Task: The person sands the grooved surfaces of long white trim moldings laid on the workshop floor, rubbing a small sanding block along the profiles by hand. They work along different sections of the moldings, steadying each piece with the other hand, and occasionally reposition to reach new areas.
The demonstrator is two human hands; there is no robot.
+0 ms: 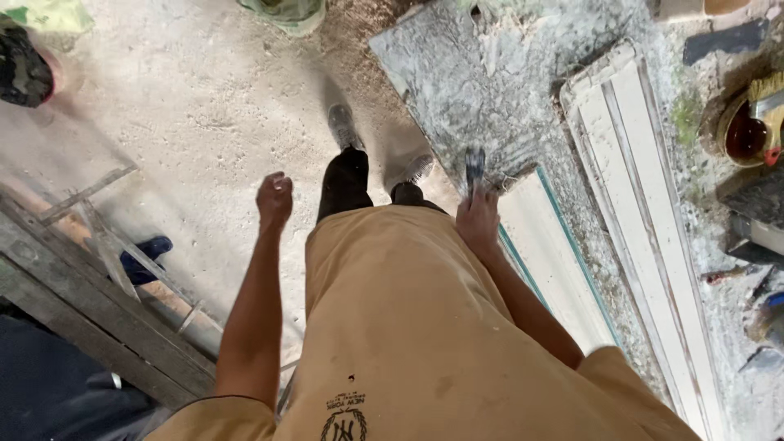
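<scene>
Down at the right hand (478, 220), the fingers are curled shut around a paintbrush (474, 169), whose dark, paint-streaked bristle end sticks forward past the knuckles and points at the floor ahead. The hand hangs just beside the hem of the tan shirt (392, 327), over the near corner of a grey, paint-smeared slab (490, 90) lying on the ground. The left hand (274, 200) is loosely curled with nothing in it, fingers bent in towards the palm, swung out a little from the body over bare, dusty concrete floor (188, 106).

Between the two hands the person's dark trouser legs show, with two grey shoes (343, 126) planted near the slab's left edge; the right shoe nearly touches that edge.

To the right of the brush hand, a long white board with a green edge (555, 261) runs away from the body, and beyond it lie pale moulded panels (645, 204), side by side and parallel, reaching to the bottom of the view. Further right a round tin of dark red liquid (747, 135) sits among clutter on rough ground.

On the left side, weathered grey planks and a light wooden frame (98, 237) run diagonally, with a blue object (143, 257) tucked under the frame. The widest open stretch is the concrete ahead and to the left, between the frame's edge and the slab.
</scene>
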